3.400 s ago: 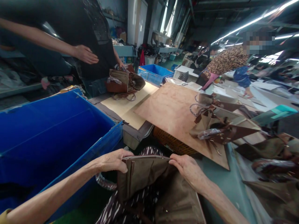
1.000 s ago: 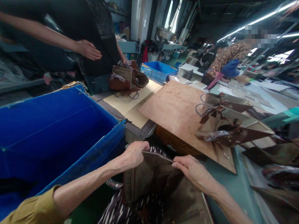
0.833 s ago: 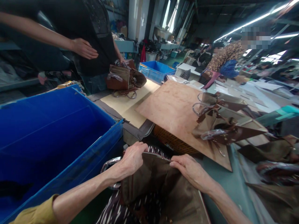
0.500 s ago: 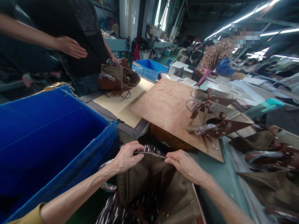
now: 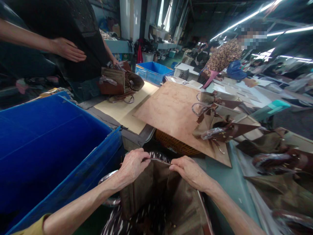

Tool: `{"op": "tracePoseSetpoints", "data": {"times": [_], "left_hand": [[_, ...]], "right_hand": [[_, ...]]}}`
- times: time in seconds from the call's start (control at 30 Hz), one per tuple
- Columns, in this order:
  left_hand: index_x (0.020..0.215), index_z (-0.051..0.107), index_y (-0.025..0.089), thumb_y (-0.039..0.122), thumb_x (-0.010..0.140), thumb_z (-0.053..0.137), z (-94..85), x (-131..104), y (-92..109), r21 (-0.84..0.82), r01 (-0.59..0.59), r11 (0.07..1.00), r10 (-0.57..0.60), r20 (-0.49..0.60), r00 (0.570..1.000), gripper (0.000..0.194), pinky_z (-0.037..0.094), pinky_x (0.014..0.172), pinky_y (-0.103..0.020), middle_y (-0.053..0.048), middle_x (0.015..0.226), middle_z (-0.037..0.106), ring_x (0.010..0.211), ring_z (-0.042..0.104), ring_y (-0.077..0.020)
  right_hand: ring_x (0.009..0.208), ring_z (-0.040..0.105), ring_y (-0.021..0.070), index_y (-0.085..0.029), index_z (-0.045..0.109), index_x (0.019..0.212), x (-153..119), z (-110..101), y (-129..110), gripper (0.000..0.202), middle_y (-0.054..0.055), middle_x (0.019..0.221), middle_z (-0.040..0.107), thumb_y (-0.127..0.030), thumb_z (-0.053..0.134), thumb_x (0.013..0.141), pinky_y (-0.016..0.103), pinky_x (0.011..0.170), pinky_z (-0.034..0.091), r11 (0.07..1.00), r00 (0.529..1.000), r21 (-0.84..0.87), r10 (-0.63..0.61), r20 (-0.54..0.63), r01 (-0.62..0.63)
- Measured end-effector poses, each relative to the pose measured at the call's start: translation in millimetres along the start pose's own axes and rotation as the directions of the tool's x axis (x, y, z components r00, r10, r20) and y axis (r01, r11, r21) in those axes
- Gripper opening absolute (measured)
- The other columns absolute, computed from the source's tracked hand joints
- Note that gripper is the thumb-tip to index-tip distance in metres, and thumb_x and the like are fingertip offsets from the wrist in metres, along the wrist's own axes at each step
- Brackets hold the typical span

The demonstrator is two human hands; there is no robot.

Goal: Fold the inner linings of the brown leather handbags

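A brown handbag (image 5: 156, 182) with an olive-brown lining rests on my lap, its mouth facing up towards me. My left hand (image 5: 134, 163) pinches the far rim of the bag on the left, thumb inside. On the right of that same rim, my right hand (image 5: 187, 169) grips the edge between thumb and fingers. A short stretch of rim shows between the two hands. A plastic-wrapped handle (image 5: 107, 178) sticks out to the left, below my left wrist. The bottom of the bag is dark and hard to make out.
At the left stands a large blue bin (image 5: 49, 140). Ahead lies a brown board (image 5: 166, 107), with several similar handbags (image 5: 220, 127) at its right. A co-worker's hand (image 5: 69, 49) shows at upper left, near another handbag (image 5: 113, 81). A second person (image 5: 220, 58) leans over the far table.
The surroundings have shifted slightly left in view. Both hands stay on the bag's rim, with only slight movement of the fingers.
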State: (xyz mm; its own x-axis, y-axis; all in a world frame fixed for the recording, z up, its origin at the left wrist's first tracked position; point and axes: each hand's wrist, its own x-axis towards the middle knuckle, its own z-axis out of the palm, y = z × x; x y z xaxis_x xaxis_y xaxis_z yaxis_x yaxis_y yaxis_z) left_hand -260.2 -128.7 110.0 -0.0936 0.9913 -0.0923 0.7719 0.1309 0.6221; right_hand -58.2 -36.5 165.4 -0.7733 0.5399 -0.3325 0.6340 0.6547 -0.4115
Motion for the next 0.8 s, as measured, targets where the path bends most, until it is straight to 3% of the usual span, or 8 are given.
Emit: {"op": "tracePoseSetpoints", "data": {"times": [0.1, 0.33, 0.53, 0.63, 0.8], "left_hand": [[0.071, 0.066, 0.017, 0.016, 0.072, 0.049, -1.7, 9, 11, 0.001, -0.027, 1.000, 0.027, 0.031, 0.999, 0.018, 0.032, 0.062, -0.026, -0.003, 0.074, 0.057, 0.070, 0.052, -0.0170], [0.082, 0.070, 0.021, 0.020, 0.071, 0.052, -1.2, 31, 18, -0.199, -0.120, 0.973, 0.162, 0.213, 0.964, 0.021, 0.036, 0.064, -0.021, 0.002, 0.071, 0.064, 0.070, 0.054, -0.0138], [0.069, 0.067, 0.016, 0.020, 0.067, 0.051, -6.3, 32, 18, -0.283, -0.072, 0.956, 0.160, 0.305, 0.939, 0.016, 0.030, 0.052, -0.019, 0.005, 0.055, 0.051, 0.056, 0.045, -0.0098], [0.066, 0.065, 0.015, 0.021, 0.066, 0.051, -5.4, 31, 22, -0.305, -0.036, 0.952, 0.140, 0.327, 0.934, 0.015, 0.027, 0.048, -0.019, 0.006, 0.052, 0.044, 0.052, 0.040, -0.0089], [0.064, 0.064, 0.014, 0.021, 0.065, 0.050, 0.2, 24, 32, -0.321, 0.006, 0.947, 0.099, 0.310, 0.945, 0.015, 0.025, 0.049, -0.020, 0.006, 0.052, 0.041, 0.053, 0.039, -0.0087]], "right_hand": [[0.059, 0.047, 0.0113, -0.018, 0.051, 0.059, 1, -1, -4, 0.033, -0.003, 0.056, 0.052, -0.030, 0.041, 0.087, 0.022, 0.058, 0.028, 1.000, 1.000, -0.001, 0.006, 0.003, -0.006], [0.056, 0.046, 0.0098, -0.018, 0.051, 0.059, 0, -1, -4, 0.031, -0.004, 0.054, 0.050, -0.029, 0.043, 0.086, 0.021, 0.056, 0.027, 1.000, 1.000, -0.001, -0.008, -0.022, 0.008], [0.057, 0.048, 0.0105, -0.019, 0.054, 0.061, 1, 0, 5, 0.032, -0.004, 0.056, 0.052, -0.032, 0.042, 0.087, 0.021, 0.055, 0.028, 1.000, 0.999, -0.019, -0.017, -0.044, 0.017], [0.064, 0.052, 0.0129, -0.020, 0.059, 0.068, 0, 0, 9, 0.030, -0.001, 0.061, 0.059, -0.033, 0.042, 0.088, 0.022, 0.058, 0.030, 0.997, 0.998, -0.071, -0.016, -0.058, 0.012], [0.073, 0.058, 0.0155, -0.026, 0.063, 0.096, -3, 3, 4, 0.021, 0.001, 0.081, 0.066, -0.024, 0.045, 0.085, 0.023, 0.061, 0.032, 0.992, 0.996, -0.127, -0.017, -0.087, 0.006]]}}
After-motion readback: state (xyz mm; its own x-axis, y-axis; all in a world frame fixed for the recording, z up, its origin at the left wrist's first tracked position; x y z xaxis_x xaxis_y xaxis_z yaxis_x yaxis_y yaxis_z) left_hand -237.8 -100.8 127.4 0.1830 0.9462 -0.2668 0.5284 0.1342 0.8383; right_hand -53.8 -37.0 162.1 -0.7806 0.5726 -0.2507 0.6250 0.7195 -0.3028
